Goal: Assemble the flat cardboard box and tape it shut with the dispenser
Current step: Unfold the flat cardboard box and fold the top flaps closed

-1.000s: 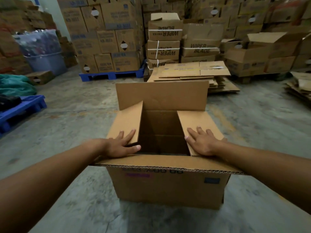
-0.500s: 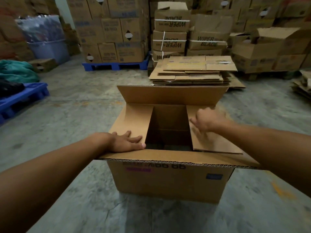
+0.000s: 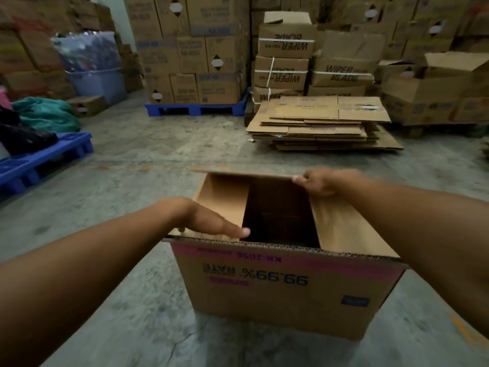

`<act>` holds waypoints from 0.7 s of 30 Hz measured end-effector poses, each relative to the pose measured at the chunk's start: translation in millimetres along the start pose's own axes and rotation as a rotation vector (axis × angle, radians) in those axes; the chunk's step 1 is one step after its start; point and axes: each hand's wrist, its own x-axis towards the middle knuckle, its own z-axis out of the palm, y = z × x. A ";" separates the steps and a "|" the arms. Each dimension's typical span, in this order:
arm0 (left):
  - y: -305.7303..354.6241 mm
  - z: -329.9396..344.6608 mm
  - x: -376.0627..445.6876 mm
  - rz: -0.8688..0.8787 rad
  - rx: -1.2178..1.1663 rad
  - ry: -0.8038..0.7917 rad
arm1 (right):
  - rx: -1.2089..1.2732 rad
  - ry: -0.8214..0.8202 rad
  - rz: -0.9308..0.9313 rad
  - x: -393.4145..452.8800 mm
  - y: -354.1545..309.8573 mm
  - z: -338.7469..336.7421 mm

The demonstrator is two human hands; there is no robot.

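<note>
A brown cardboard box point(image 3: 285, 295) with a pink stripe and upside-down print stands on the concrete floor in front of me. Its two short side flaps are folded inward, with a dark gap between them. My left hand point(image 3: 211, 221) lies flat on the left side flap point(image 3: 225, 200), fingers stretched toward the gap. My right hand point(image 3: 317, 181) grips the edge of the far long flap point(image 3: 246, 174), which is tilted down toward me, nearly level. The right side flap point(image 3: 344, 229) lies under my right forearm. No tape dispenser is visible.
A stack of flattened cartons point(image 3: 322, 123) lies on the floor beyond the box. Stacked cartons on a blue pallet point(image 3: 195, 108) stand behind. Another blue pallet point(image 3: 39, 160) with dark bags and green cloth is at the left. More cartons point(image 3: 436, 88) fill the right.
My right hand left the right side flap, reached to the far long flap and pulled it down from upright to nearly level. My left hand stayed on the left flap. The view tilted.
</note>
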 end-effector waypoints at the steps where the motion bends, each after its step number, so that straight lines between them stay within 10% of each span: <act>1: 4.1 -6.5 -6.1 0.034 -0.101 -0.026 | -0.004 -0.092 0.014 -2.1 -1.5 2.1; 7: 37.6 -27.5 -52.6 0.374 -0.009 -0.194 | -0.114 -0.369 0.064 -16.5 -3.1 -4.2; 16: 36.2 -36.3 -0.8 0.294 0.340 0.740 | 0.076 -0.537 0.126 -13.8 -19.0 -60.8; 21: 4.0 -15.8 74.0 0.100 0.237 0.691 | -0.021 -0.420 0.061 -5.7 -19.8 -30.5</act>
